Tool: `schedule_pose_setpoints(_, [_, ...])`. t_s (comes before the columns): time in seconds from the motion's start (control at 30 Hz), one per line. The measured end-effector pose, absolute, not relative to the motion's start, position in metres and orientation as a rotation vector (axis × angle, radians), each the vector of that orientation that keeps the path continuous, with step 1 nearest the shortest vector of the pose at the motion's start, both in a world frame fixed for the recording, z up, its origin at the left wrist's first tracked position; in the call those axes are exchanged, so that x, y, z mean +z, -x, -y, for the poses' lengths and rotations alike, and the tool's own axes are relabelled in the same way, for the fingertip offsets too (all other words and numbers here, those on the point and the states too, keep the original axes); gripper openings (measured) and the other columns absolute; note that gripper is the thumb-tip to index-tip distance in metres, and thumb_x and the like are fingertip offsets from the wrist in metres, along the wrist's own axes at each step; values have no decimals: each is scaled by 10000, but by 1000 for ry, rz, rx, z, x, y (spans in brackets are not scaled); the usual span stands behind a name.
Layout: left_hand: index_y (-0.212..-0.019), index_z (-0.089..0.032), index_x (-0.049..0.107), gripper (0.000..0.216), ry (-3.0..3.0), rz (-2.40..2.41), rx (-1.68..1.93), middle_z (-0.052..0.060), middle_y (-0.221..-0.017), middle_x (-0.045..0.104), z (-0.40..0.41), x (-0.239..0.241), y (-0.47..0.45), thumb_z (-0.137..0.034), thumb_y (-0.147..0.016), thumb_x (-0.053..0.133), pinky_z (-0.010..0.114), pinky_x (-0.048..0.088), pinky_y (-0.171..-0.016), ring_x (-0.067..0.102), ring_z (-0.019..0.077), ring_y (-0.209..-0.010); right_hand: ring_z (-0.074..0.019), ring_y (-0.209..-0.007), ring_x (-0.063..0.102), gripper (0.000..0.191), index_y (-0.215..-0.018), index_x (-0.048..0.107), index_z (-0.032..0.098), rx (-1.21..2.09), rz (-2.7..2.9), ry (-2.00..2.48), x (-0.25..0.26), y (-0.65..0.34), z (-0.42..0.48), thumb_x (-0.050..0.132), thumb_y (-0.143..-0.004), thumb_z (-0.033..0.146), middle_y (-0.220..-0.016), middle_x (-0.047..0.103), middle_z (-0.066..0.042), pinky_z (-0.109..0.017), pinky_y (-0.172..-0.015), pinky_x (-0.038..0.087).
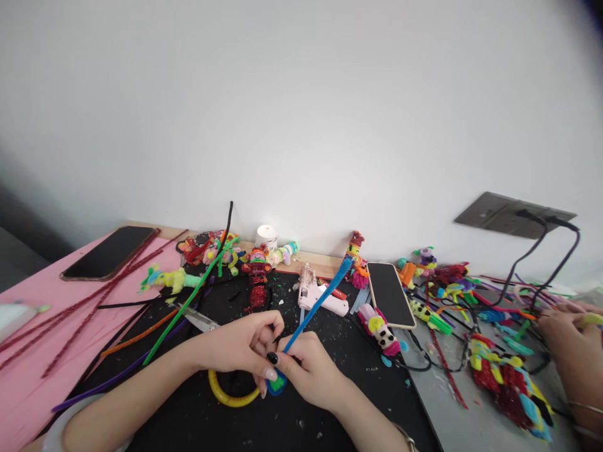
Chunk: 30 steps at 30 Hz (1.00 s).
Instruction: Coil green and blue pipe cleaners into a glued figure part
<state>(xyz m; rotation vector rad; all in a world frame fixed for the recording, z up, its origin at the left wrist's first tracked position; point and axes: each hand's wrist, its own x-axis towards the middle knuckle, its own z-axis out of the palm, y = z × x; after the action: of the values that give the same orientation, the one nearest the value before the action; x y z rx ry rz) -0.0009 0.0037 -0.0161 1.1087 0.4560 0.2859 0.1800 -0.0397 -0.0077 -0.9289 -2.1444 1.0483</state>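
Both hands meet low in the middle, over a black mat (pixel 188 414). My left hand (pixel 242 345) has its fingers curled and pinches the edge of a small coiled blue and green pipe-cleaner piece (pixel 277 383). My right hand (pixel 313 370), with a dark-painted thumbnail, closes on the same piece from the other side. A long blue pipe cleaner (pixel 320 304) rises from my right hand, slanting up to the right. Fingers hide where it joins the coil. Under my left hand lie scissors (pixel 198 319); a yellow loop, seemingly their handle (pixel 230 398), shows below it.
A pink glue gun (pixel 320 295) lies behind my hands, among several pipe-cleaner figures (pixel 257 276). Loose green (pixel 188 301) and red (pixel 94 298) stems spread left, near a dark phone (pixel 110 251). Another phone (pixel 391 295), black cables (pixel 516 257) and another person's hand (pixel 565 333) are right.
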Motion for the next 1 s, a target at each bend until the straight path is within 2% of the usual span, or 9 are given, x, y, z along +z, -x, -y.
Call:
schedule_pose_setpoints(0.5, [-836, -203, 393, 426, -1100, -459, 274, -27, -758, 631, -4, -16, 1, -159, -644, 770, 260, 556, -546, 657, 136, -612, -79, -571, 484, 334, -639, 512, 152, 1098, 2092, 898, -5, -180, 40, 390, -936, 247, -621, 532, 18, -175, -597, 370])
schedule_pose_setpoints(0.7, [-825, -196, 401, 397, -1085, -506, 367, -45, -713, 620, -3, -10, -2, -177, -662, 762, 246, 537, -548, 662, 137, -587, -67, -493, 386, 318, -586, 458, 153, 940, 1973, 981, -8, -181, 38, 446, -898, 214, -532, 413, 47, -182, -508, 295])
schedule_pose_setpoints(0.87, [-876, -186, 446, 351, -1082, -618, 469, -43, -725, 616, -4, -3, -4, -220, -690, 743, 241, 526, -597, 661, 129, -621, -78, -482, 339, 370, -547, 398, 161, 803, 1760, 1152, -13, -184, 34, 447, -900, 262, -510, 353, 48, -208, -478, 249])
schedule_pose_setpoints(1.0, [-911, -179, 492, 339, -1060, -664, 558, -34, -741, 603, -5, -4, -5, -257, -693, 739, 252, 519, -627, 637, 124, -651, -87, -492, 386, 366, -568, 452, 157, 801, 1648, 1181, -14, -186, 32, 432, -911, 284, -529, 426, 33, -207, -487, 283])
